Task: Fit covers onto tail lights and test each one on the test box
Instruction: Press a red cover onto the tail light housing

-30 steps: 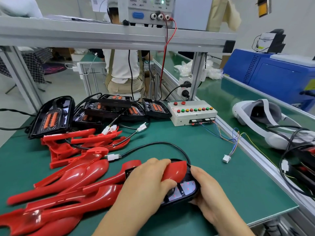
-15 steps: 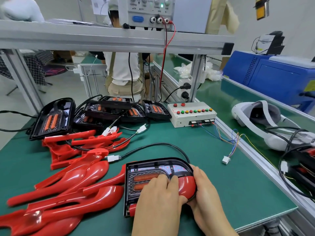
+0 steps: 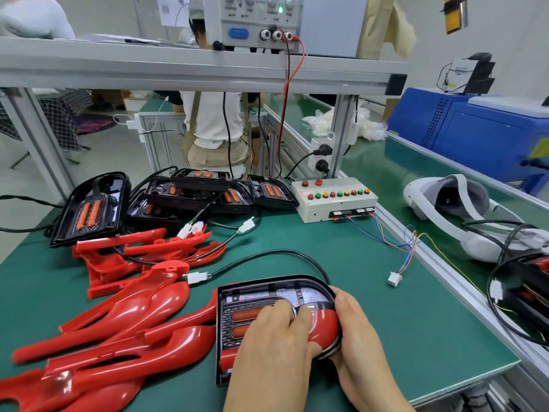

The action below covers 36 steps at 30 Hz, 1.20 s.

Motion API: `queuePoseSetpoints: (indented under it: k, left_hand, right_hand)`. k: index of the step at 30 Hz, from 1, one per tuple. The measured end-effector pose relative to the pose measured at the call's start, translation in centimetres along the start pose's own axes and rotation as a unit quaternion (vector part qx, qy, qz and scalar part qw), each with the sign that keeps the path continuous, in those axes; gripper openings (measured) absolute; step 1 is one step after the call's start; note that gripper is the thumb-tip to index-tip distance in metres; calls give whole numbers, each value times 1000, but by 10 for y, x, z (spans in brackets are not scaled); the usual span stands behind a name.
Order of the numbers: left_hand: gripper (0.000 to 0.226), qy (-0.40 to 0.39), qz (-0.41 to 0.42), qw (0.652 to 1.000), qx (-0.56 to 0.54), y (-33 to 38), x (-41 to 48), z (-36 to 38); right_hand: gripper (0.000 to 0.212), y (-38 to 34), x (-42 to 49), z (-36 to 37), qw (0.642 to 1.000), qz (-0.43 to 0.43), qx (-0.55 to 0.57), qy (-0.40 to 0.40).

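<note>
**Both hands on one tail light, front centre of mat**

Far left: pile of loose glossy red plastic covers point(image 3: 118, 331) on the green mat point(image 3: 341, 248). Behind it is a stack of bare black tail light housings point(image 3: 89, 209).

Centre front: black D-shaped tail light point(image 3: 252, 295) lies flat, lens side up. Its black cable point(image 3: 282, 252) loops back to a white connector point(image 3: 194, 277) lying free beside the pile. A glossy red cover point(image 3: 325, 322) sits on the light's rounded right end.

left hand point(image 3: 273, 346): palm down over the light, fingers curled onto the red cover, tips pressing it, thumb against its near side.

right hand point(image 3: 353, 331): cupped round the rounded right rim, thumb on top, fingers wrapped over the edge, gripping the light.

Back right: white test box point(image 3: 332, 200) with coloured buttons, well apart from the light. Its coloured wires end in a loose white plug point(image 3: 394, 277) on the mat.
</note>
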<state>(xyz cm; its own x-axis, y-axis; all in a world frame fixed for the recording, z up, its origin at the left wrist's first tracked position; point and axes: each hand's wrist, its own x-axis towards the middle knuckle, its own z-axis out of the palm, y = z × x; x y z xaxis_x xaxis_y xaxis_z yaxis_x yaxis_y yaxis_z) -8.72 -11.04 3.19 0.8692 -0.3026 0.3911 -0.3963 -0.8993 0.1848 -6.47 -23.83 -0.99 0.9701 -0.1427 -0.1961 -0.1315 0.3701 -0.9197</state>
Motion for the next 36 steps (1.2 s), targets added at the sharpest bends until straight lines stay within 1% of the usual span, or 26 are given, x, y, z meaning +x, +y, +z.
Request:
queuePoseSetpoints:
  k: [4,8,12,14,17,20,24,29,31,33,34,35,36]
  left_hand:
    - [59,13,-12,1000,-10,3,-2,6]
    - [59,47,-9,998,-30,0,-7,13]
    - [59,83,-12,995,-47,-2,-11,20]
    - [57,94,-9,994,-47,-2,-13,23]
    - [43,127,2,991,-35,-2,-15,26]
    - [43,134,3,990,-37,-3,-15,26]
    - [36,134,-1,989,-56,-4,-17,26]
    - [37,120,-13,991,-58,-1,-17,26]
    - [39,128,-8,990,-52,1,-17,21]
    - [44,151,-4,986,-76,-7,-19,16]
    - [47,159,-17,983,-95,-15,-22,11]
    - [50,160,-54,979,-115,-25,-26,5]
    - [54,146,-114,972,-142,-37,-31,-2]
  right_hand:
    - [28,0,0,-1,1000,-2,-1,-2]
    - [29,0,2,-2,1000,9,3,-7]
    - [48,-1,3,-3,999,13,10,-28]
    - [51,-1,4,-3,999,11,14,-38]
    - [49,0,4,-4,999,2,27,-42]
    - [46,2,4,-4,999,-9,34,-40]
    - [45,2,5,-2,999,-29,25,-31]
    - [43,2,7,-1,999,-36,13,-22]
    - [38,3,8,0,999,-32,10,-19]
    - [31,3,10,-1,1000,-21,10,-13]
    - [29,3,11,-1,1000,-15,7,-9]
    - [29,3,12,-1,1000,-9,2,-7]
    - [29,3,12,-1,1000,-6,-3,-4]
